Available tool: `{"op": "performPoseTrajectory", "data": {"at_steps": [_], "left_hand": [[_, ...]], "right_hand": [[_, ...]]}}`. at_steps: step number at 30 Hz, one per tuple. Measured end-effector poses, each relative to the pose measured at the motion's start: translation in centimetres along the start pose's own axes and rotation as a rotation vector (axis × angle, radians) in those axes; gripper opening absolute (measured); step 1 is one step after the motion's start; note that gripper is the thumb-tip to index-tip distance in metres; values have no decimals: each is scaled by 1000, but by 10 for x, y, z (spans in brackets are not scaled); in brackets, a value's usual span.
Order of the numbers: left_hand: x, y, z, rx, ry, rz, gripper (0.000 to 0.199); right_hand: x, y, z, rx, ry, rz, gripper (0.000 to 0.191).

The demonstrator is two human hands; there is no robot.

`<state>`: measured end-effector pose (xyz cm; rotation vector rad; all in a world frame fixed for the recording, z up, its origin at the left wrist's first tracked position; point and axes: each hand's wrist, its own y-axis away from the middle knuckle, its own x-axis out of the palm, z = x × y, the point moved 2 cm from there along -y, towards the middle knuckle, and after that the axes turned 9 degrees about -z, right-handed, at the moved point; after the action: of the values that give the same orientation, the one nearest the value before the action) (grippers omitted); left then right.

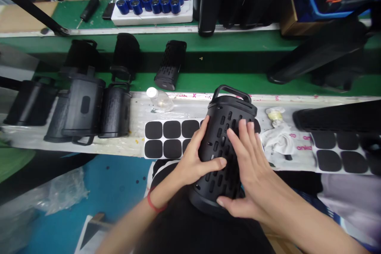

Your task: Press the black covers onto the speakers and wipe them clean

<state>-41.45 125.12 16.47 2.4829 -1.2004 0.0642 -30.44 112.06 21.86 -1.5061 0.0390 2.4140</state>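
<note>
A black cylindrical housing with rows of slots and a top handle (220,127) leans over the bench's front edge, its lower end near my lap. My left hand (198,158) grips its left side, thumb across the slotted face. My right hand (253,170) lies against the right part of the same face, its fingers stretched out and its thumb low on the housing. Behind the housing is a white sheet of black rounded-square pads (172,130), partly hidden by it and by my left hand.
Several black housings (85,105) stand at the left. A clear bottle with a white cap (162,100) lies behind the pads. A crumpled white cloth (278,139) and long black tubes (336,117) are at the right. A white tray (151,16) holds blue cylinders.
</note>
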Motion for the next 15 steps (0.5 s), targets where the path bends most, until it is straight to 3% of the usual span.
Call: {"op": "performPoseTrajectory", "data": {"at_steps": [15], "left_hand": [[1,-1,-2,7,-45,8,107]], "right_hand": [[2,-9,2,-44,6,54,137]]}}
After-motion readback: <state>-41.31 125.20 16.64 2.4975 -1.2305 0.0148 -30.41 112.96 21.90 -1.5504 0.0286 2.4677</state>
